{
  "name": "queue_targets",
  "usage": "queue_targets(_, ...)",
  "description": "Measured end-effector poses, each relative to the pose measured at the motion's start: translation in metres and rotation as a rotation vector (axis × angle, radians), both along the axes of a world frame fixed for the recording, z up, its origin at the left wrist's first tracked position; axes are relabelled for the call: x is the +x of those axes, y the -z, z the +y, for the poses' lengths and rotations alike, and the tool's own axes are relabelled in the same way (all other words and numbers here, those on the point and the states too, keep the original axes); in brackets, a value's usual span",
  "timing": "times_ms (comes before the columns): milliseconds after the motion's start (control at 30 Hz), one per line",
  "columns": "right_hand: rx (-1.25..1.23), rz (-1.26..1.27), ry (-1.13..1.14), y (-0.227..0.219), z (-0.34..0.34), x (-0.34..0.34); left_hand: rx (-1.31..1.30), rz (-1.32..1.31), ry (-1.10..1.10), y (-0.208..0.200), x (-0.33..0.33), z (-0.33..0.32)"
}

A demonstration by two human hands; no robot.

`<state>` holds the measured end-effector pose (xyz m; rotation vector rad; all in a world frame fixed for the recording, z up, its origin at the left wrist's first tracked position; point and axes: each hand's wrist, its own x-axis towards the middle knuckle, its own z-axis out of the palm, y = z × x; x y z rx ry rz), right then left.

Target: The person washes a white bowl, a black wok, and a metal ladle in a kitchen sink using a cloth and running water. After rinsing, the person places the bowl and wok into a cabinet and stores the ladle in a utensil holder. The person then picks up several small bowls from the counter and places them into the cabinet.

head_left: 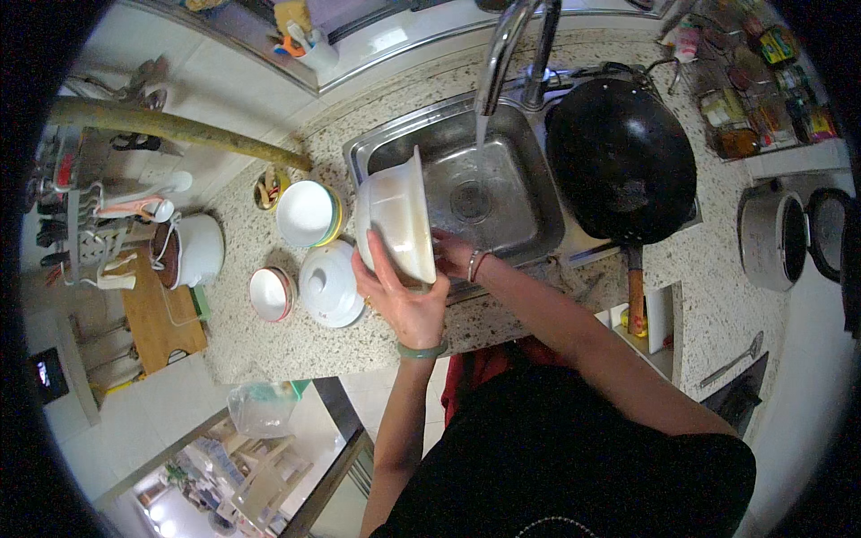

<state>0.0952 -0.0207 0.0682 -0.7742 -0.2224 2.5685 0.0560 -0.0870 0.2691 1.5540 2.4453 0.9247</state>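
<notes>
A large white bowl (397,215) is tipped on its side over the left edge of the sink (516,170), its outer wall toward me. My left hand (402,300), with a green bangle at the wrist, grips the bowl from below, fingers spread along its outside and thumb near the rim. My right hand (455,256) is at the bowl's right side; its fingers are hidden behind the rim, so what they do cannot be seen. Water runs from the tap (493,76) into the sink, to the right of the bowl.
Left of the sink stand stacked bowls (305,213), a white lidded dish (331,285) and small bowls (270,294). A black wok (621,161) covers the right side, its wooden handle (635,291) pointing toward me. A white pot (199,251) and hanging utensils are at the far left.
</notes>
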Motion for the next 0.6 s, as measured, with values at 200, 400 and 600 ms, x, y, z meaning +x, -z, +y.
queue_targets(200, 0.065, 0.049, -0.057, -0.011, 0.004, -0.005, 0.065, 0.046, 0.048, -0.003, -0.001, -0.006)
queue_targets(400, -0.027, 0.013, -0.026, 0.031, 0.007, -0.012, 0.06, 0.037, 0.058, -0.005, -0.004, -0.005)
queue_targets(600, 0.394, -0.427, 0.055, -0.069, 0.019, 0.05, 0.326, -0.954, -0.01, 0.028, -0.057, -0.017)
